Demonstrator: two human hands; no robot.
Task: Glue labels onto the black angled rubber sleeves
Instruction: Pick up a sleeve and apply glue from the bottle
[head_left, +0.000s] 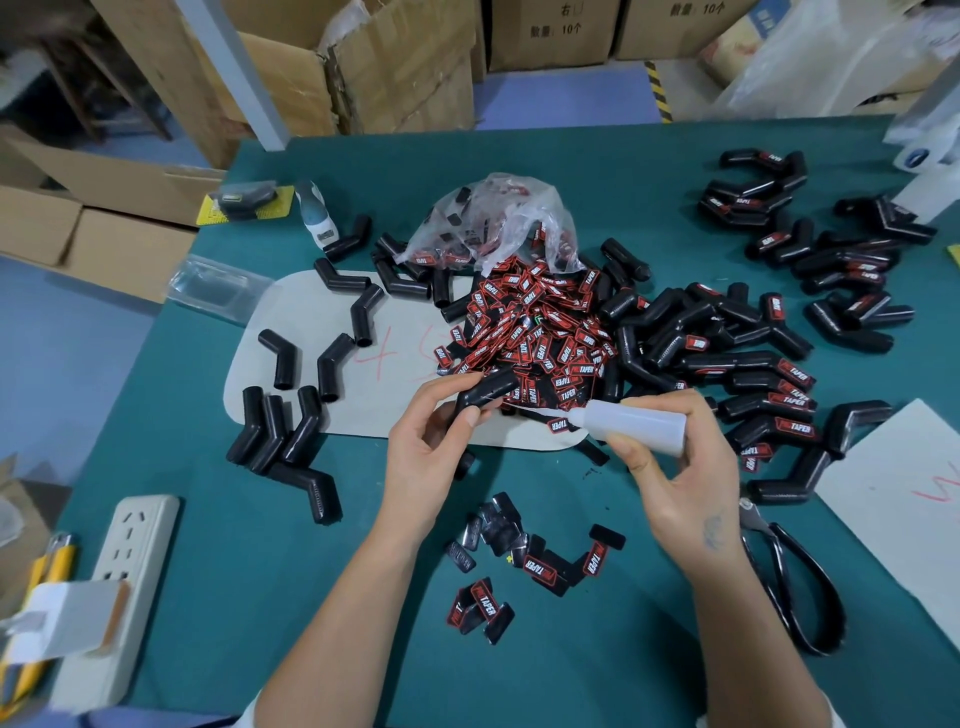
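My left hand (431, 441) grips a black angled rubber sleeve (488, 391) above the middle of the green table (260, 571). My right hand (680, 467) holds a translucent white glue bottle (636, 422), its nozzle pointing left toward the sleeve and close to a loose label (557, 425). A heap of red-and-black labels (535, 332) spills from a clear plastic bag (498, 223) just beyond my hands. Bare sleeves (291, 415) lie at the left. Sleeves bearing labels (769, 395) are piled at the right.
More loose labels (519, 561) lie near the front edge between my forearms. Black-handled scissors (795, 577) rest at the right, beside a white sheet (904, 499). A white power strip (124, 571) sits at the front left. Cardboard boxes (395, 67) stand behind the table.
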